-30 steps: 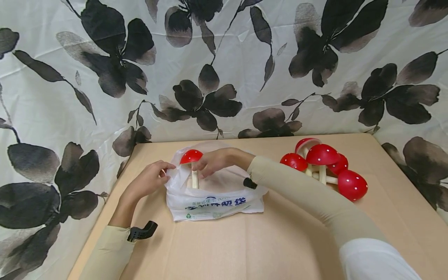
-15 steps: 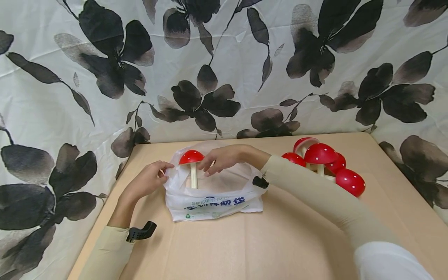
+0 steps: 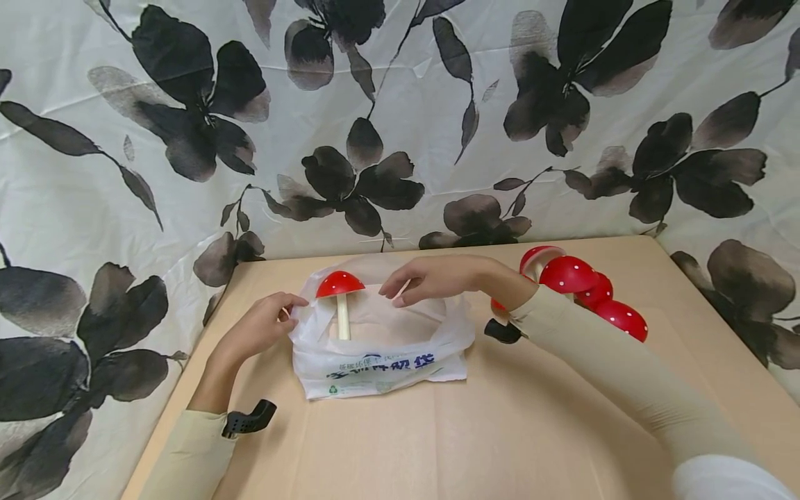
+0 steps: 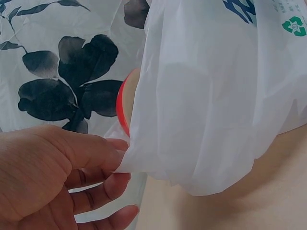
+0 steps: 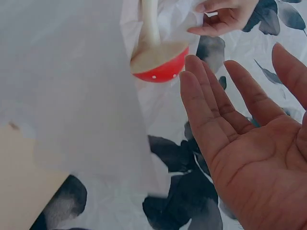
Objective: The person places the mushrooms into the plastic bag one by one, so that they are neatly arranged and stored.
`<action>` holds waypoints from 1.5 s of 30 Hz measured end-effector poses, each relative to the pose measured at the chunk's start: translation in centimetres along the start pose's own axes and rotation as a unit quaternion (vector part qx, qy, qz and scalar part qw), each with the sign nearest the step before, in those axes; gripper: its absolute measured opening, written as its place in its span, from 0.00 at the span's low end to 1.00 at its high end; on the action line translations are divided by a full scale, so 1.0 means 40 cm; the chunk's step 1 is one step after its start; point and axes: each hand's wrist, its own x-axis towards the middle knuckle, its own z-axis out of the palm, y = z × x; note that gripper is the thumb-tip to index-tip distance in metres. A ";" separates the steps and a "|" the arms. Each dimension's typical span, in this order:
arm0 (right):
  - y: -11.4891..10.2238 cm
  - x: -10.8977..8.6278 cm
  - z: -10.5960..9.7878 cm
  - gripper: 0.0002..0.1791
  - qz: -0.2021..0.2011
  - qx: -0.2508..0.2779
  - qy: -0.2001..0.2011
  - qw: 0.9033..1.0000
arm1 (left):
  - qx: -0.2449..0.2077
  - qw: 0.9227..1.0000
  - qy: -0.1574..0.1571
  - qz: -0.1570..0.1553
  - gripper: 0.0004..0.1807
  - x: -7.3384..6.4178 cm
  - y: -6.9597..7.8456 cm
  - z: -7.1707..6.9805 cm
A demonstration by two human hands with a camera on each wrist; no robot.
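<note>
A white plastic bag (image 3: 375, 385) with blue lettering lies on the table, its mouth spread wide. Inside the left part of the opening stands a toy mushroom (image 3: 339, 285) with a red, white-dotted cap and pale stem. My left hand (image 3: 259, 325) pinches the bag's left edge between thumb and fingertips; in the left wrist view the thin plastic (image 4: 192, 110) hangs from that pinch. Over the right side of the opening hovers my right hand (image 3: 440, 279), holding nothing. The right wrist view has its fingers (image 5: 206, 105) spread apart, near the mushroom's cap (image 5: 163, 72).
Several more red-capped toy mushrooms (image 3: 567, 274) lie heaped at the table's back right, partly hidden by the right forearm. A white cloth (image 3: 462, 83) with dark flowers hangs behind the wooden table (image 3: 375, 444).
My right hand has let go of the mushroom in the bag and drawn off to the right, fingers loosening. The mushroom stays upright there, and my left hand keeps its pinch on the edge.
</note>
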 end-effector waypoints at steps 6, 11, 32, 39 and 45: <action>0.018 -0.076 -0.014 0.24 0.006 -0.012 0.034 0.999 | 0.003 1.000 -0.006 -0.003 0.18 -0.003 -0.005 0.001; 0.036 -0.123 -0.025 0.25 0.007 -0.002 0.053 0.999 | 0.008 1.000 -0.005 0.004 0.17 -0.001 -0.008 0.000; 0.125 -0.299 -0.038 0.24 0.031 0.060 0.122 0.990 | 0.004 1.000 -0.009 0.002 0.18 0.003 -0.006 -0.002; 0.148 -0.344 -0.026 0.24 0.062 -0.006 0.150 0.987 | 0.006 1.000 -0.008 0.006 0.18 0.000 -0.003 -0.003; 0.166 -0.389 -0.013 0.26 0.080 -0.011 0.169 0.982 | 0.008 1.000 -0.008 0.005 0.18 -0.003 -0.002 -0.005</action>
